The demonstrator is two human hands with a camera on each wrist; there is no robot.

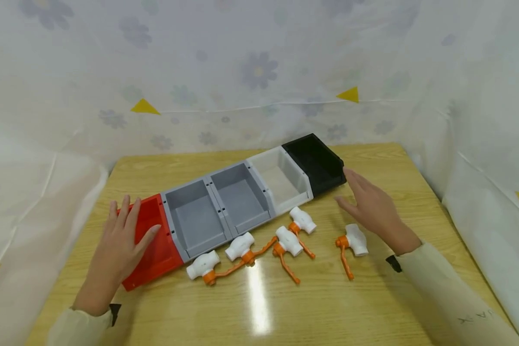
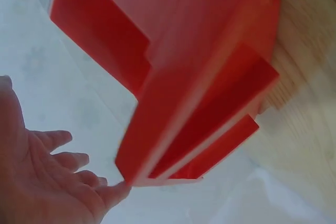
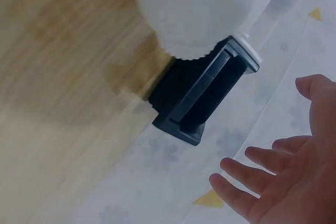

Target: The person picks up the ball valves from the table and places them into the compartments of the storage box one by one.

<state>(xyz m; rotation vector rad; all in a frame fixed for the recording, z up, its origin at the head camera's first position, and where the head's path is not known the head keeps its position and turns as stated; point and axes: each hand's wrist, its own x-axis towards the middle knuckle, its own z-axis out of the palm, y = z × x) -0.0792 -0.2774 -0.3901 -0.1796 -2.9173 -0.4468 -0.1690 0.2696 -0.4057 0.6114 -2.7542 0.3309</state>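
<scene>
My left hand point(image 1: 112, 245) is spread with straight fingers over the left side of a red bin point(image 1: 170, 247). In the left wrist view one fingertip meets the bin's corner; whether it presses there I cannot tell. My right hand point(image 1: 374, 209), fingers extended, is beside the right edge of a black bin point(image 1: 313, 161), and contact there is unclear. Neither hand holds anything. Below the right hand lies a white ball valve point(image 1: 355, 240) with an orange lever handle. Several similar valves point(image 1: 289, 241) lie along the front of the bins.
Between the red and black bins stand two grey bins point(image 1: 196, 216) and a white bin point(image 1: 281, 180), forming one slanted row. They rest on a wooden table point(image 1: 190, 312). Flower-patterned white sheeting point(image 1: 225, 72) rises behind the table and at both sides, with yellow triangles on it.
</scene>
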